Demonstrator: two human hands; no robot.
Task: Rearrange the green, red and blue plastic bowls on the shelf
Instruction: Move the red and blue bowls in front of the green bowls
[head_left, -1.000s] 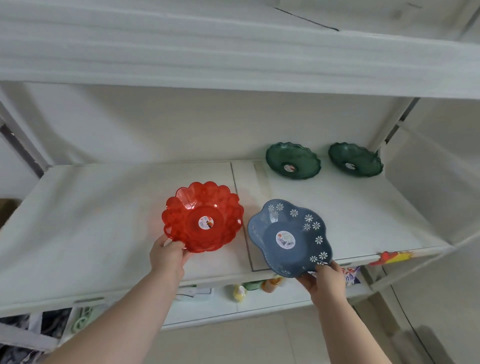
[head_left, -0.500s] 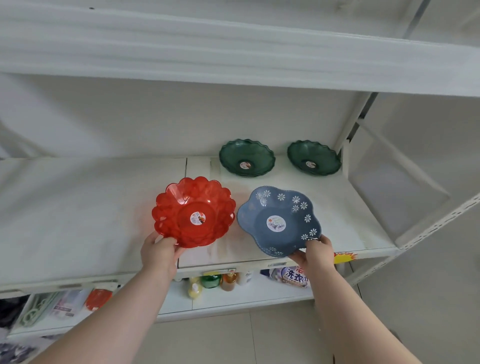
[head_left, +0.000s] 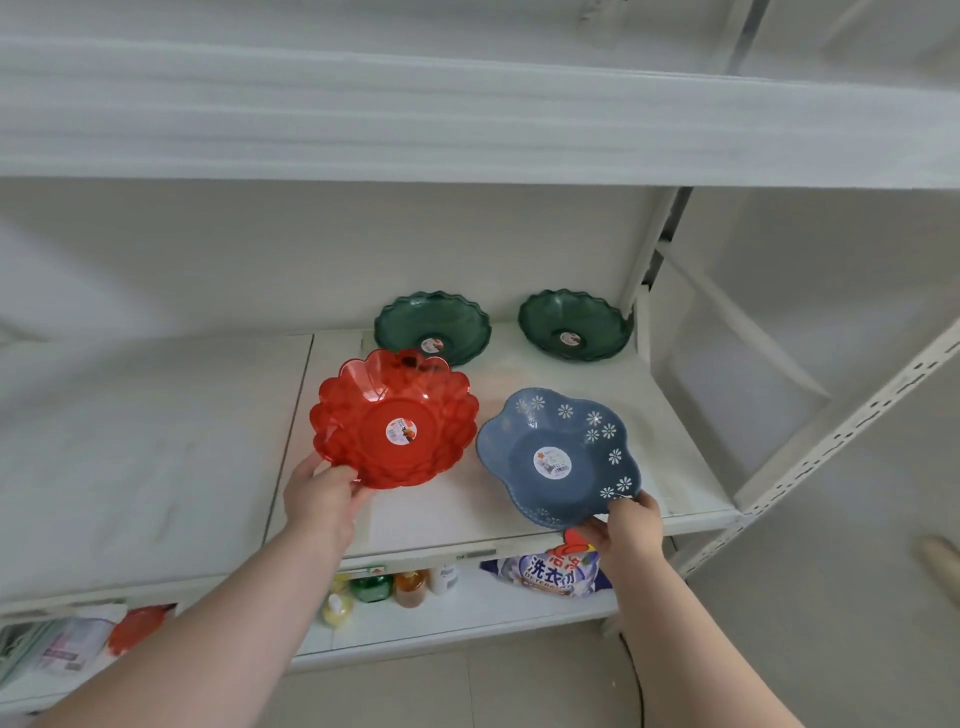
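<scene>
Head view: left hand (head_left: 323, 498) pinches the scalloped red translucent plastic bowl (head_left: 393, 418), right hand (head_left: 625, 525) grips the flower-printed blue plastic bowl (head_left: 560, 457) overhanging the white shelf (head_left: 156, 441)'s front edge; edge-only holds could slip. Two ruffled dark green plastic bowls (head_left: 432, 327) wait at the back-right corner.

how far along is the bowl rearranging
Looks done: two green bowls sit at the shelf's back. In hand: left hand holds the red bowl, right hand the blue bowl. Left: setting both down.
</scene>
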